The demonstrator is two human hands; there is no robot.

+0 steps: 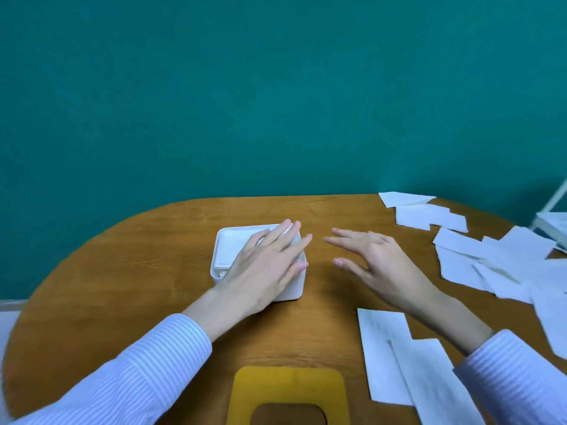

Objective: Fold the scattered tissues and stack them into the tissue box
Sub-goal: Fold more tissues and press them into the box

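Note:
A white tissue box [291,291] stands lidless near the middle of the wooden table, with folded white tissues [233,250] lying flat inside. My left hand [270,265] lies across the box's right half, fingers straight and pressing down on the tissues. To the right of the box, my right hand [371,262] hovers just above the bare wood with fingers spread, holding nothing. Several loose tissues [478,256] are scattered over the table's right side. Two more tissues [395,360] lie near the front right, partly under my right forearm.
The yellow box lid [245,394] with a rounded opening lies at the table's front edge, in front of me. The table [122,271] has a rounded left end and meets a teal wall behind. A white object [552,222] sits at the far right edge.

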